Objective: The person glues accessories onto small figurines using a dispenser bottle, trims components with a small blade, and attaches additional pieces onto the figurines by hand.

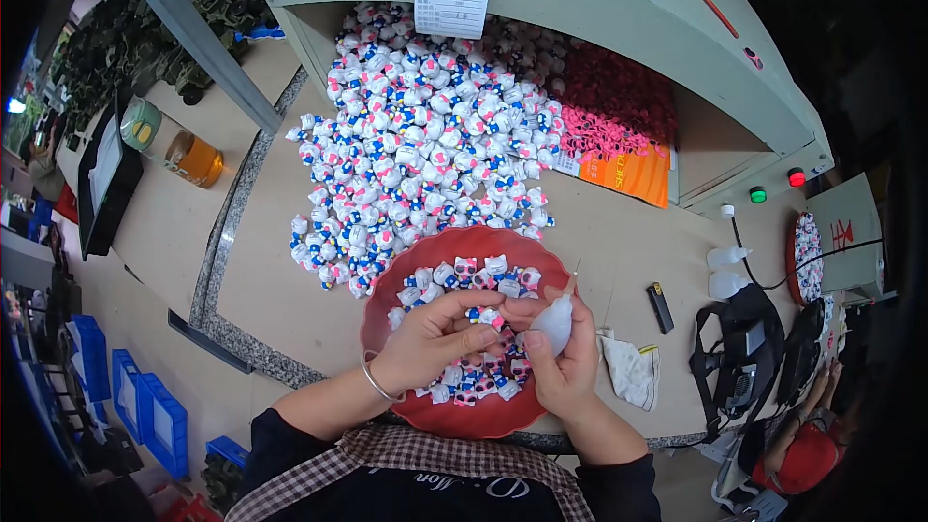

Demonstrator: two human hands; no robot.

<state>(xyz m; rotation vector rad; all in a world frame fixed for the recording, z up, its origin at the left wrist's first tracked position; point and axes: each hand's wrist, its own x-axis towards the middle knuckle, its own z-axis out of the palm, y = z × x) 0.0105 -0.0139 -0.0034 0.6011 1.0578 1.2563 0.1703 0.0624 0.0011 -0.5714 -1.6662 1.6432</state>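
Over a red scalloped bowl [379,292] of small white, blue and pink figurines, my two hands are close together. My left hand [435,338] pinches one small figurine [486,317] between thumb and fingers. In my right hand [565,358] is a white squeeze bottle [554,323] with a thin needle tip pointing up, its fingers wrapped round it. Beyond the bowl lies a large heap of figurines [425,135], spreading out from under a pale green cabinet.
The cabinet [619,0] holds pink pieces [604,135] beside an orange packet [633,176]. A cloth [631,370], a black lighter-like object [659,307], two white bottles [727,284] and a black bag [744,348] lie right. A drink bottle [193,157] lies left.
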